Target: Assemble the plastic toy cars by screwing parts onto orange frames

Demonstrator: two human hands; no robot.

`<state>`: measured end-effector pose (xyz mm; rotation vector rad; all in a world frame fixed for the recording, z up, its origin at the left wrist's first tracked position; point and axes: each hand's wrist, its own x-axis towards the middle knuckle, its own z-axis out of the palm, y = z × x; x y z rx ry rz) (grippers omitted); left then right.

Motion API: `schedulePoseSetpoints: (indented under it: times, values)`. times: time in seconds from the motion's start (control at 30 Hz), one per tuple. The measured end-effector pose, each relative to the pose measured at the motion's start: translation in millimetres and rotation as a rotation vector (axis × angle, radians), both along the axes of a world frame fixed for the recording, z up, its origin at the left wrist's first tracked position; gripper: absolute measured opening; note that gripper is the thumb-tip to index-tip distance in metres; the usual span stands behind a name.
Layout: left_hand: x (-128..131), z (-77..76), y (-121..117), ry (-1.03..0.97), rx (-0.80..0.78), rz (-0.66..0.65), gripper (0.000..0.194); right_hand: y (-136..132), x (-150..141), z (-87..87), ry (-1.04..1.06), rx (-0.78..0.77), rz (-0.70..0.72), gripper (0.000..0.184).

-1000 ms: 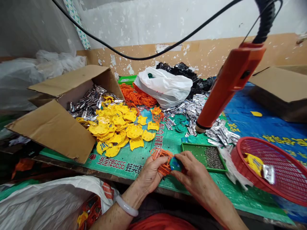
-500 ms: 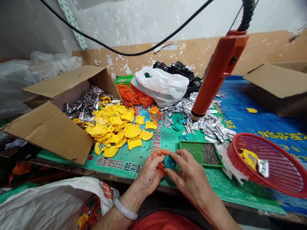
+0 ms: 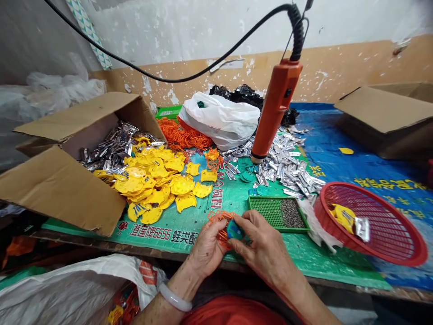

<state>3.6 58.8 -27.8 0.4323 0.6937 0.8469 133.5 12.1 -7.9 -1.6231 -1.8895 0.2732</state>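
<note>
My left hand (image 3: 207, 247) pinches an orange openwork plastic piece (image 3: 216, 217) just above the table's front edge. Between both hands is a teal-blue plastic piece (image 3: 234, 230), pressed against the orange one. The fingers and thumb of my right hand (image 3: 262, 246) close on the teal-blue piece from the right; part of it is hidden by them. Just beyond the right hand sits a green tray (image 3: 270, 208) with many small screws (image 3: 291, 214). An orange electric screwdriver (image 3: 276, 106) hangs on its cable over the table, apart from both hands.
Yellow plastic pieces (image 3: 157, 176) spill from an open cardboard box (image 3: 64, 180) at left. Silver parts (image 3: 291, 167) and a white bag (image 3: 219, 119) lie behind. A red basket (image 3: 382, 234) stands at right, another box (image 3: 382, 108) beyond. Below left is a sack (image 3: 77, 289).
The hanging screwdriver has swung left and now looks more upright. The view has shifted slightly. Both hands keep nearly the same hold on the orange and teal-blue pieces.
</note>
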Motion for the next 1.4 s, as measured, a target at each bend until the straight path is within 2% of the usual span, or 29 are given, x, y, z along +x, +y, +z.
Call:
schedulePoseSetpoints:
  times: [0.27,0.47,0.9,1.07,1.23,1.4]
  values:
    - [0,-1.4,-1,0.009,0.03,-0.018,0.02,1,0,0.6,0.126,-0.016,-0.028,0.033]
    - [0,-1.5,-3,0.028,0.035,-0.03,0.018,-3,-2,-5.9,0.199,-0.021,-0.088,0.031]
    - [0,1.7,-5,0.041,0.038,-0.002,0.018,-14,-11,-16.7,0.037,0.095,-0.088,0.035]
    - [-1,-1.3,-7,0.051,0.06,-0.061,0.027,-9,-7,-11.2,0.11,0.046,-0.078,0.031]
    - [0,-3.7,-6,0.045,0.036,-0.061,0.026,-2,-1,-1.7,0.187,-0.045,-0.087,0.022]
    - [0,-1.2,-5,0.038,0.026,-0.058,0.024,-2,-2,-4.6,0.199,-0.03,-0.099,0.023]
